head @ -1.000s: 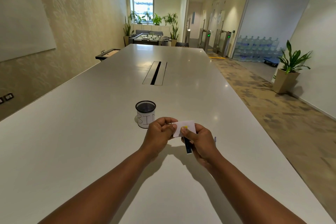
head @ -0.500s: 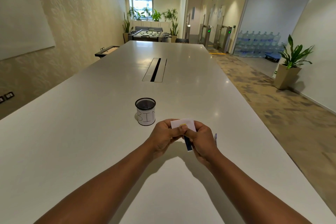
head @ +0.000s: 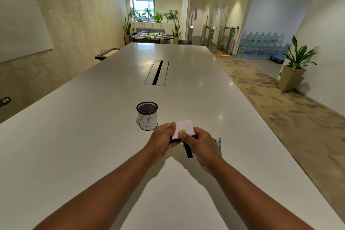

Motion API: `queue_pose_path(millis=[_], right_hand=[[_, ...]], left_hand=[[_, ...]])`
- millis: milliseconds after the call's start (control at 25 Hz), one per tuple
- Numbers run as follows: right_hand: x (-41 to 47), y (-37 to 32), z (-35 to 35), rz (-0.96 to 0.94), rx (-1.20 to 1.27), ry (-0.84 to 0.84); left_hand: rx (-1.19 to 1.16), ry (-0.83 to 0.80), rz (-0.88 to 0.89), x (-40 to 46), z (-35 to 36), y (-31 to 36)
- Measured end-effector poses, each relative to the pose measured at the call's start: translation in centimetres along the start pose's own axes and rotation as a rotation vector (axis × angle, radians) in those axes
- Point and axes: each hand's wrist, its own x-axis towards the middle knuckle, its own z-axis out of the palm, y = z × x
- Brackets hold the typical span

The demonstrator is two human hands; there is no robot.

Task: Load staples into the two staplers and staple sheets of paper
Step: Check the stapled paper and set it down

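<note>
The long white table [head: 78,151] carries a black mesh cup [head: 147,115], its paper label reading "BIN"; contents cannot be told. Just beside it, the left hand [head: 162,139] and right hand [head: 198,143] pinch a white staple box [head: 183,129], now tilted flatter than 1 second ago, above a dark stapler [head: 187,150].

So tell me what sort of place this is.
Most likely an office meeting or break area: a long white conference table with a cable slot, access turnstiles in the corridor beyond, stacked water-cooler bottles behind glass, and a foosball table at the far end.
</note>
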Motion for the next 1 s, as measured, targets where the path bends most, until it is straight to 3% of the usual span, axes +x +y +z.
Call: queue_pose_path(millis=[120, 240, 480, 1000], right_hand=[[0.6, 0.6, -0.5, 0.024, -0.149, 0.164], [1.7, 1.4, -1.3, 0.023, -0.548, 0.366], [5.0, 3.1, -1.0, 0.005, -0.936, 0.401], [6.2, 5.3, -1.0, 0.088, -0.973, 0.317]], left_hand=[[-0.029, 0.186, 0.050, 0.6, -0.4, 0.4], [0.001, 0.289, 0.053, 1.0, -1.3, 0.1], [0.049, 0.337, 0.040, 1.5, -1.8, -0.9], [0.068, 0.324, 0.000, 2.9, -2.0, -0.7]])
